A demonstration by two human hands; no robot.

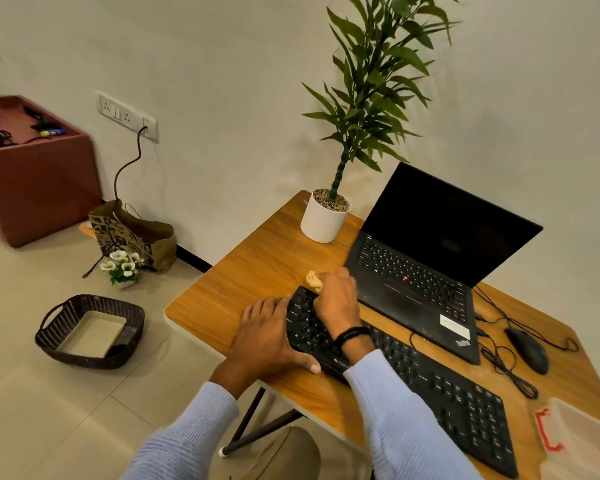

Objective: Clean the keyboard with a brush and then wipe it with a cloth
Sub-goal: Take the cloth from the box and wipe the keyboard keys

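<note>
one black keyboard, flat and slantwise across the near half of one wooden table, left end close to the table's left edge. one small tan cloth, bunched at the keyboard's far left corner and touching it there. right hand on top of that cloth, fingers curled round it, a wad of cloth poking out past the knuckles; one dark band on the wrist. left hand spread flat at the keyboard's left end, fingers straight and fanned, thumb pressed against the front rim, nothing gripped. two pale blue sleeves.

just behind the keyboard, one open black laptop, screen dark. to the right of it, one black mouse with looped cable. at the table's far corner, one white pot with one tall green plant. at the near right corner, one clear plastic box with one red clasp.

on the floor to the left: one dark woven basket holding one pale tray, one brown paper bag, one small bunch of white flowers just beside the bag. by the wall, one brown cabinet; on the wall, one socket panel with one cord plugged in.
</note>
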